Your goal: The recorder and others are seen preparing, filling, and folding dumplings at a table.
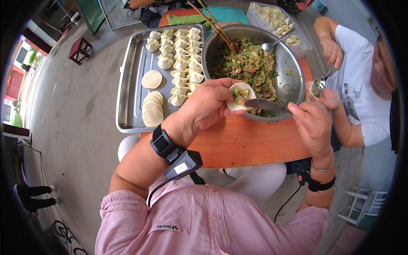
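Note:
My left hand (212,103) holds a round dumpling wrapper (248,90) with meat and chopped green filling on it. In my right hand (310,124) is a flat, knife-like metal spreader (267,105), its tip at the filling in the wrapper. Both are over the near rim of a large steel bowl (298,79) of filling (251,63). Wooden chopsticks (220,30) and a metal spoon (268,47) stand in the bowl. To the left, a metal tray (129,95) carries rows of folded dumplings (181,63), a stack of wrappers (153,111) and one separate wrapper (151,79).
The orange table (223,143) bears a plastic container of dumplings (274,19), a teal lid (224,15) and a green cloth (186,19). At the right, another person (353,73) holds a wrapper and a spoon (318,85) beside the bowl. Cables run from both my wrist devices.

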Demonstrator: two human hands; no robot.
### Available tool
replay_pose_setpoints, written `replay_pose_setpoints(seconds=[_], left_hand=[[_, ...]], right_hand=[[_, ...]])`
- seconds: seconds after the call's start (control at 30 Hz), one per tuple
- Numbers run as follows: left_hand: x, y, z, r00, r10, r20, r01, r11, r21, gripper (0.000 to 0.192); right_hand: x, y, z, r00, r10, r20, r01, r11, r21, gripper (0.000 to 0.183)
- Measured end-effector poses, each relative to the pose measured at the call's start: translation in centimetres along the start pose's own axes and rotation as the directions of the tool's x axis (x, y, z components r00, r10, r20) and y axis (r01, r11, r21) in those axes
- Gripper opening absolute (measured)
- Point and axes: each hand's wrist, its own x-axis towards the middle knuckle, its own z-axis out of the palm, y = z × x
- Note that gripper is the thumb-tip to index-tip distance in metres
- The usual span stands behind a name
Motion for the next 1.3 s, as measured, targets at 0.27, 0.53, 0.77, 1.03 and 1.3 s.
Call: replay_pose_setpoints(seconds=[0.27, 0.53, 0.77, 1.03, 1.3], left_hand=[[-0.6, 0.0, 0.2, 0.998, -0.016, 0.054, 0.016, 1.0, 0.009, 0.043], [0.0, -0.7, -0.2, 0.997, 0.057, 0.057, -0.057, 0.998, 0.007, 0.044], [-3.3, 0.5, -1.1, 0.992, 0.128, -0.004, -0.128, 0.991, -0.027, 0.043], [-9.8, 0.1, 0.6, 0.954, 0.207, -0.217, -0.235, 0.966, -0.112, 0.024], [-14.5, -1.9, -0.2, 0.919, 0.333, -0.209, -0.349, 0.936, -0.041, 0.016]], right_hand=[[0.3, -0.4, 1.1, 1.0, 0.013, 0.01, -0.013, 1.0, -0.02, 0.035], [0.2, -0.3, 2.0, 0.996, 0.069, 0.057, -0.074, 0.994, 0.082, 0.037], [2.5, 0.0, 3.7, 0.934, 0.269, 0.234, -0.241, 0.96, -0.141, 0.022], [2.0, 1.9, 8.7, 0.851, 0.315, 0.42, -0.158, 0.916, -0.368, 0.007], [5.2, -12.9, 4.2, 0.996, 0.002, 0.091, -0.06, 0.768, 0.638, 0.061]])
